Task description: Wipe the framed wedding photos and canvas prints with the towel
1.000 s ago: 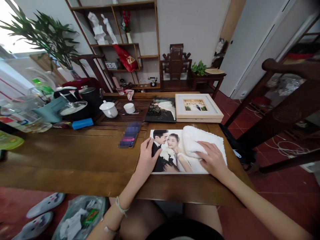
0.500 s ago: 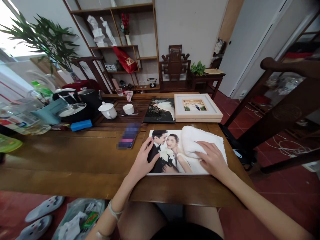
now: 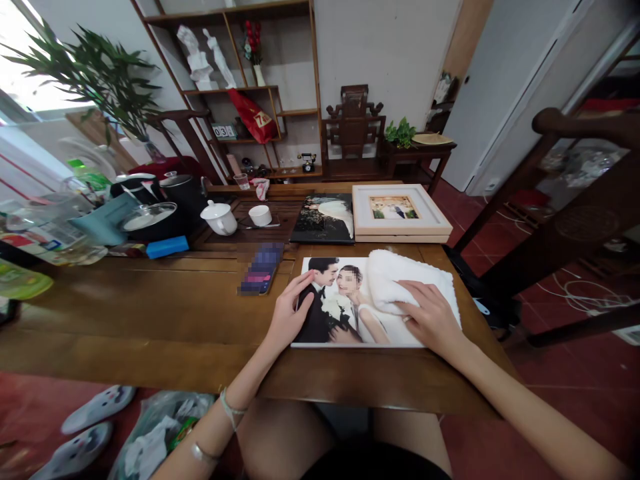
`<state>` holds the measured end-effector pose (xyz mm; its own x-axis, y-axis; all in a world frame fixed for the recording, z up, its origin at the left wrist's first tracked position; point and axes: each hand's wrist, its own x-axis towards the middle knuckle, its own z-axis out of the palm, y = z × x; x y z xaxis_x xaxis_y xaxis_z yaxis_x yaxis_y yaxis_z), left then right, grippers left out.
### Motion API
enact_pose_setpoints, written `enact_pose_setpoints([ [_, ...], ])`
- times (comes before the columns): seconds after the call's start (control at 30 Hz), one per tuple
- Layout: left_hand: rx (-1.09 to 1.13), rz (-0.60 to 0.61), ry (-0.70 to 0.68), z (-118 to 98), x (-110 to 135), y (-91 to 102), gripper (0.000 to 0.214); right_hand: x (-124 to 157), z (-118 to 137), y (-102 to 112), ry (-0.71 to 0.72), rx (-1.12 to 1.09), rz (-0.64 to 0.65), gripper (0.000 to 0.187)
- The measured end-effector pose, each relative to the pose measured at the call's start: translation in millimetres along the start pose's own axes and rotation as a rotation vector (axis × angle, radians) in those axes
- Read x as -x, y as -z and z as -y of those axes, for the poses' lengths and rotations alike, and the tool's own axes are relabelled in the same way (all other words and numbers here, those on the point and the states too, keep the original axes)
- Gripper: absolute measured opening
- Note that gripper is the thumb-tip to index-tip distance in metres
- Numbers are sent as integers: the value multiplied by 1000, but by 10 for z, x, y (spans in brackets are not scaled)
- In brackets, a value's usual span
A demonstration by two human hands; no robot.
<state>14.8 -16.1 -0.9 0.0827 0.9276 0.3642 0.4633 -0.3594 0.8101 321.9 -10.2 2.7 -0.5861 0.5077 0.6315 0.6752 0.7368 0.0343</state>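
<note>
The left hand (image 3: 290, 317) lies flat, fingers spread, on the nine-o'clock edge of the glossy, rigid photo print (image 3: 340, 303). The print's long axis runs nine to three across the wooden table (image 3: 150, 313). The fluffy white towel (image 3: 395, 277) lies at the print's two o'clock, pressed under the flat, unclenched right hand (image 3: 433, 320).

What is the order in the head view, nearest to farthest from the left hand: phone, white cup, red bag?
1. phone, just beyond the left hand, slightly left.
2. white cup, farther back on the table.
3. red bag, on the far shelf.
</note>
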Motion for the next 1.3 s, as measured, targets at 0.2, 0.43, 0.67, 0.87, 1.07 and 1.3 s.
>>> enact_pose_setpoints([
  [0.2, -102, 99, -30, -42, 6, -24, 42, 13, -8, -15, -8, 11, 3, 38],
  [0.43, -202, 204, -87, 15, 5, -10, 50, 17, -20, -19, -9, 1, 9, 37],
  [0.67, -211, 194, -74, 15, -14, 7, 45, 11, -2, -11, -4, 11, 17, 36],
  [0.87, -180, 203, -56, 16, -26, 8, 47, -66, -63, 121, 47, 54, 29, 24],
  [1.07, -208, 184, -63, 35, -48, -1, 48, -130, -268, 90, 3, 74, -8, 26],
  [1.3, -214, 174, -122, 84, -104, -33, 46, -30, -280, -89, 0, 43, 45, 37],
])
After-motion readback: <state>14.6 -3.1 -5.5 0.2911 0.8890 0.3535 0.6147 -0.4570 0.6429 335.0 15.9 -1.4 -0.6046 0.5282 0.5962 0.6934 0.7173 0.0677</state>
